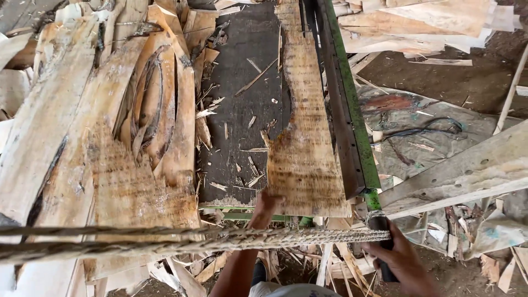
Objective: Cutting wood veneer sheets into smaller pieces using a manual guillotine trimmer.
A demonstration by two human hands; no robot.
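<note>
My left hand grips the near edge of a thin veneer sheet that lies lengthwise on a dark cutting bed. My right hand is closed around the black handle of a long green lever blade that runs along the sheet's right edge. A twisted rope stretches from the left across to the handle, passing over my left forearm.
Stacked, curled veneer sheets cover the left side. More veneer offcuts lie at the top right. A pale wooden plank slants at the right over a grey tarp with a black cable. Scraps litter the ground below.
</note>
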